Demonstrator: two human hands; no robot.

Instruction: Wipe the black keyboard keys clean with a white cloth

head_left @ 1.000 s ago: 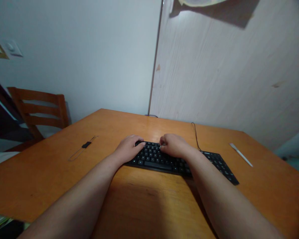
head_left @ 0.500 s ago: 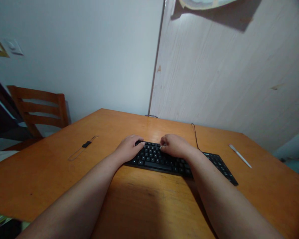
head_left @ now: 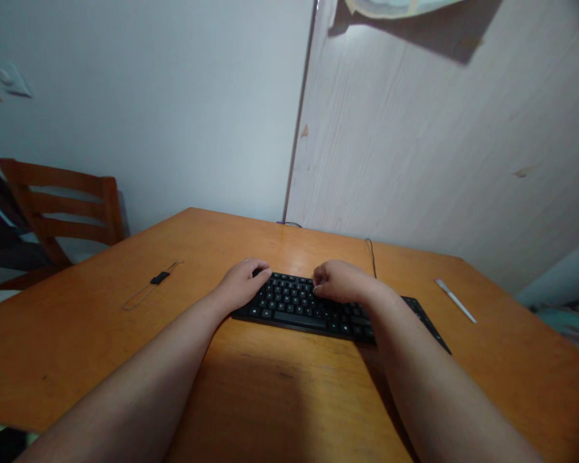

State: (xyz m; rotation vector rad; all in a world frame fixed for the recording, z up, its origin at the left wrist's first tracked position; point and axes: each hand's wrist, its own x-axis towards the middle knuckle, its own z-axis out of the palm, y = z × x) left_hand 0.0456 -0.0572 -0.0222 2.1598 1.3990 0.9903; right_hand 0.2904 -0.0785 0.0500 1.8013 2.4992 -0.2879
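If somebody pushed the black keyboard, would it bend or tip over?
The keyboard probably stays stiff, since its long front edge looks straight. It's unlikely to tip, because it lies flat and low on the table. Pushing might move the thin cord behind it.

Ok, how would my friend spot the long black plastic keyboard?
Find the big orange-brown wooden table. Around its middle, partly under a bare left hand and a bare right hand, lies the long black plastic keyboard. Unlike the slim white stick to its right, it's wide and covered in rows of keys.
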